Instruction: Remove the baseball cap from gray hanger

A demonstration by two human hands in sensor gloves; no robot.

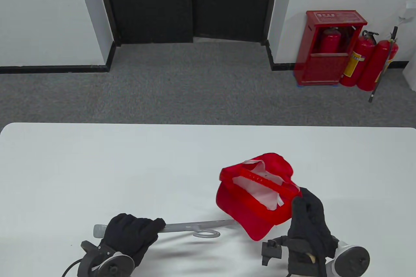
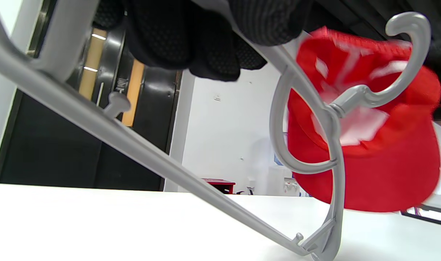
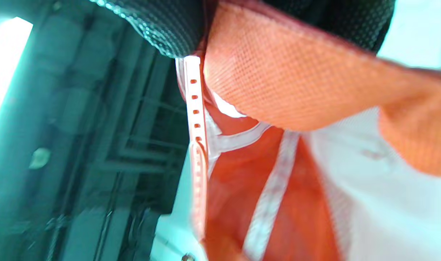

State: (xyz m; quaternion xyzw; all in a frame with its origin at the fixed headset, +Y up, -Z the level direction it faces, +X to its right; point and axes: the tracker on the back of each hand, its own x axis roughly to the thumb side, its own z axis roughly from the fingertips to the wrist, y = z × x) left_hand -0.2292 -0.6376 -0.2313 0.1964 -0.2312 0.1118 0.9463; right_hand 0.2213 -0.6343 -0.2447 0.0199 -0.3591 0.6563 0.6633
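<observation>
A red baseball cap (image 1: 256, 192) is held upside down above the white table, its white lining and red adjuster strap facing up. My right hand (image 1: 307, 215) grips its rim on the right side; the right wrist view shows the cap's inside and strap (image 3: 197, 137) close up. A gray hanger (image 1: 195, 226) is held low over the table near the front edge. My left hand (image 1: 130, 234) grips its left arm. In the table view the hanger's right end meets the cap's brim. The left wrist view shows the hanger (image 2: 307, 119) in front of the cap (image 2: 383, 174).
The white table (image 1: 97, 166) stretches wide to the left and back. Beyond it lie grey carpet, dark doors and a red extinguisher cabinet (image 1: 328, 53) with extinguishers by the wall.
</observation>
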